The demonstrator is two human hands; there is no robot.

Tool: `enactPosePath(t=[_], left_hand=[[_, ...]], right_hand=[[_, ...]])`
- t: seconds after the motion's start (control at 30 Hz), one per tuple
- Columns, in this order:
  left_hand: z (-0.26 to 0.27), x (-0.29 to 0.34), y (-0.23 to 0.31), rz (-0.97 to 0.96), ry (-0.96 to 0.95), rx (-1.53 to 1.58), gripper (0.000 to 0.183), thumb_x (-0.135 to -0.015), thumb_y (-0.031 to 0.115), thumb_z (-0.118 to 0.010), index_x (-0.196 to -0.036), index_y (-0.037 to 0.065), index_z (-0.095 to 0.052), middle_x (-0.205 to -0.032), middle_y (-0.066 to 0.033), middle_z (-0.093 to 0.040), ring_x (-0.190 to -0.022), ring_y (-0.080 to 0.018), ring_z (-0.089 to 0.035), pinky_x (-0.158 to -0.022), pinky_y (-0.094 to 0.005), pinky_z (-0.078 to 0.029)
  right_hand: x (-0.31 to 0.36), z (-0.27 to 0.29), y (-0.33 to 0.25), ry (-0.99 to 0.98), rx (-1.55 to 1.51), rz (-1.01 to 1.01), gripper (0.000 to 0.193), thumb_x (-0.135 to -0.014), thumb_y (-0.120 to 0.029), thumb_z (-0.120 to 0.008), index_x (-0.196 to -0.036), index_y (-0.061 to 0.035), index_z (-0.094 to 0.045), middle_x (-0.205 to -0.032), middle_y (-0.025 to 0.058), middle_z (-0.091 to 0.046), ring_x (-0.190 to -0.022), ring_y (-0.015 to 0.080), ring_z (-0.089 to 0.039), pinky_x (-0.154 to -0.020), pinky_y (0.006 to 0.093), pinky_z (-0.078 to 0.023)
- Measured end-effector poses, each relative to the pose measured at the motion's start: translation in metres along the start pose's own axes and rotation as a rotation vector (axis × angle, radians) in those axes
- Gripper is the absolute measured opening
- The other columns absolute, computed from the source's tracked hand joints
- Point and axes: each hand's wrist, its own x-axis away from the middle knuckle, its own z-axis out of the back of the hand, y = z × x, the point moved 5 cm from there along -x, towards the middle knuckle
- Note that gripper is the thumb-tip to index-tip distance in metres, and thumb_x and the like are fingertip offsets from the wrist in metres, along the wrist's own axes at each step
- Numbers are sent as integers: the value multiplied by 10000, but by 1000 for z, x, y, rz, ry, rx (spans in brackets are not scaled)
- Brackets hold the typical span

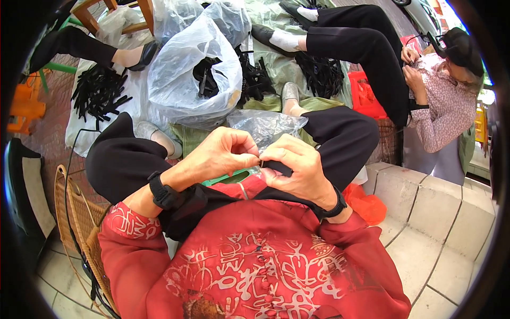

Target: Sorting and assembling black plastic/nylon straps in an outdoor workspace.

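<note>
Right hand (304, 166) closed on a black strip (280, 168), left hand (219, 152) pinching its tip — seemingly fine work at that end, calling next for steady holding

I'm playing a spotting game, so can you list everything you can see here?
Small piece: one, black, centre, above the lap
Strip piles: several, black, on the ground sheets
Plastic bags: several, see-through, top middle
Wooden frame: one, brown, top left
Orange plastic thing: one, orange, far left
Wicker chair: one, tan, left
Crate: one, red, upper right
Thin bag: one, red, near the right elbow
Tiled ledge: one, pale, lower right
Co-worker: one, patterned top, right
Someone's leg: one, black trouser, top left
Wristbands: two, black, each wrist
Left hand: one, bare, centre
Right hand: one, bare, holding the small piece
</note>
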Motion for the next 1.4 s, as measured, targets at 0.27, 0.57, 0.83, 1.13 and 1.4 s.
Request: enactPosePath(t=[0.27,0.57,0.83,1.13,1.4], left_hand=[[-1,5,-2,-20,-15,-89,89,-771,93,-619,-791,30,-560,-629,51,-496,-507,-2,-383,-422,-155,-274],[-7,7,-10,82,-38,292,51,-764,57,-598,-785,23,-565,-602,16,-522,-462,-34,-434,-396,-174,-330],[-13,12,-4,27,-86,398,101,-768,61,-598,-835,-5,-560,-632,-33,-537,-465,-75,-465,-379,-216,-390],[-15,16,-9,17,-140,510,114,-765,74,-609,-833,-7,-566,-602,-44,-525,-456,-92,-464,-379,-230,-404],[-10,17,2,-67,-9,153,71,-760,19,-586,-824,-11,-577,-626,-36,-559,-444,-65,-492,-380,-187,-393]], right_hand=[[4,-8,11,-3,-140,-85,229,-586,29,-642,-792,-30,-560,-781,79,-573,-707,223,-581,-626,281,-473],[6,-4,13,-26,-152,-32,241,-612,26,-648,-837,-21,-577,-803,80,-593,-722,207,-595,-634,269,-480],[7,-1,16,1,-328,-51,247,-589,23,-663,-816,-8,-569,-790,84,-603,-708,183,-590,-652,266,-475],[8,-1,18,-27,-479,-125,218,-606,29,-646,-807,4,-566,-784,82,-604,-701,129,-578,-629,233,-469],[6,-1,12,-10,-278,-73,220,-590,11,-666,-789,-3,-572,-756,75,-595,-672,179,-588,-619,247,-475]])
